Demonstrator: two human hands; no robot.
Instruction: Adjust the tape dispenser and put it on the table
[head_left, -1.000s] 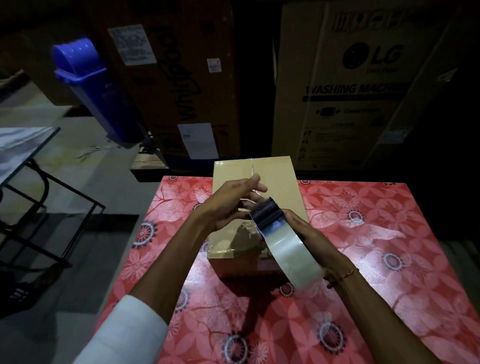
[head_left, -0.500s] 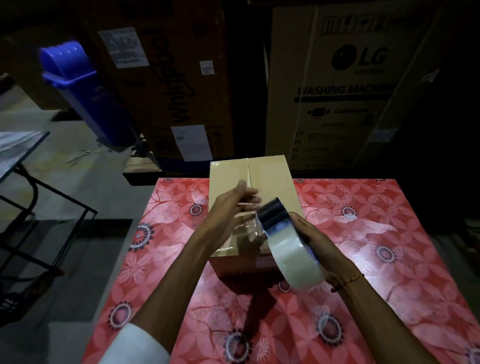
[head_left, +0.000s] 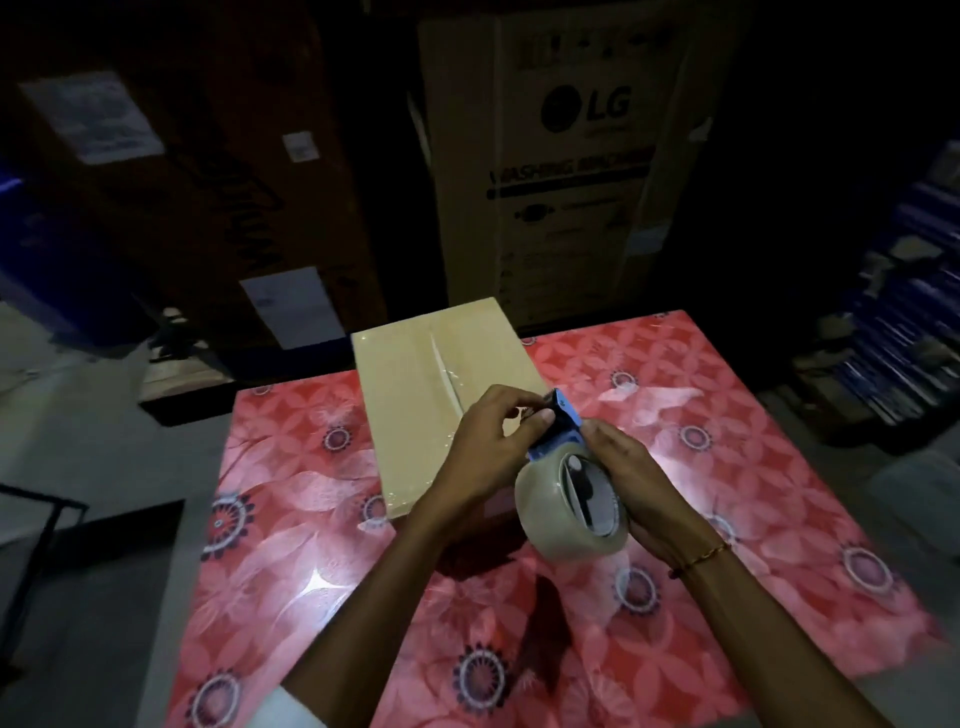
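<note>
A closed brown cardboard box (head_left: 415, 400) lies on a table with a red flowered cover (head_left: 291, 525), a shiny strip of clear tape along its top seam. Above the box's near right corner my right hand (head_left: 631, 483) grips a tape dispenser (head_left: 563, 431) with a blue head and a big roll of clear tape (head_left: 545, 509). My left hand (head_left: 493, 447) pinches the dispenser's blue front end between thumb and fingers. Both hands are off the box top.
Tall cardboard cartons stand behind the table, one printed LG (head_left: 566, 171), one dark brown (head_left: 218, 197). A stack of dark blue things (head_left: 904, 322) is at the right. Bare concrete floor (head_left: 78, 467) and a black metal frame (head_left: 31, 551) lie to the left.
My left hand left the box top and now pinches the dispenser's front end. The dispenser has turned so the roll's open side faces me. The view has swung to the right.
</note>
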